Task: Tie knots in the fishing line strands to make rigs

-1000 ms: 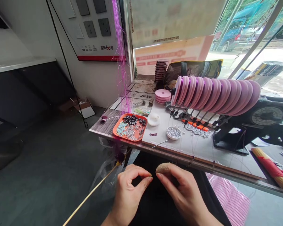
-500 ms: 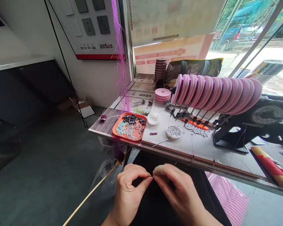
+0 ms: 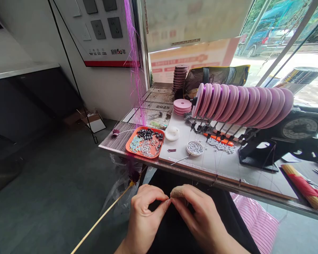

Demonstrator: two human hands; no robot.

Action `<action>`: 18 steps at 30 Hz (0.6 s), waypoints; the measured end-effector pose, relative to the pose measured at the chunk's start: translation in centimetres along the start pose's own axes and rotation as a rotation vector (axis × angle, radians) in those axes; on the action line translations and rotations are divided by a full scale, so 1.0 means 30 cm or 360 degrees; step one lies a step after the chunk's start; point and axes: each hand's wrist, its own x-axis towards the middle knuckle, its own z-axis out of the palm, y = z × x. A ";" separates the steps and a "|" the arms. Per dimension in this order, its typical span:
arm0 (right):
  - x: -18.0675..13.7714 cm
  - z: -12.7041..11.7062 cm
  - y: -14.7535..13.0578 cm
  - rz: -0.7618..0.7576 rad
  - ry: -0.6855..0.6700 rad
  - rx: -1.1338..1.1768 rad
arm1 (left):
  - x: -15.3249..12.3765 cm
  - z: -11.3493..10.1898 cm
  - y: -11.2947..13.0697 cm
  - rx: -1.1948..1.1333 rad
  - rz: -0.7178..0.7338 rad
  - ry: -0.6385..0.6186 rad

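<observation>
My left hand (image 3: 148, 215) and my right hand (image 3: 201, 215) meet fingertip to fingertip over dark-clothed legs, below the table's front edge. Each pinches thumb against forefinger. Whatever lies between the tips is too small to make out. A tan covering wraps one right fingertip (image 3: 177, 192). Closest on the table stand an orange tray (image 3: 128, 150) of black, pale blue and silvery small parts, and a white bowl (image 3: 195, 153) of grey beads. A thin metal tool (image 3: 180, 159) leans by the bowl, with short dark red pieces (image 3: 172, 150) to its left.
Pink discs (image 3: 243, 106) line a rack above the board, with threads hanging down. Loose grey beads (image 3: 221, 145) lie beneath it. Purple threads (image 3: 135, 63) hang at the back left. A yellow stick (image 3: 103, 217) slants at the left, and a red-wrapped bundle (image 3: 304, 187) lies right.
My right fingertips have shifted very slightly left, closer against the left ones. Both hands keep their pinch, and the view has moved a touch.
</observation>
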 end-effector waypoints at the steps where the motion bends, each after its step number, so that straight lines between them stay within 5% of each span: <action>1: 0.000 0.001 0.000 0.0003 -0.0001 -0.0006 | 0.001 0.000 0.001 0.0010 0.0001 -0.0005; 18: 0.003 0.005 0.001 -0.0097 -0.0028 -0.0267 | -0.005 -0.004 -0.002 0.0121 0.0072 -0.0019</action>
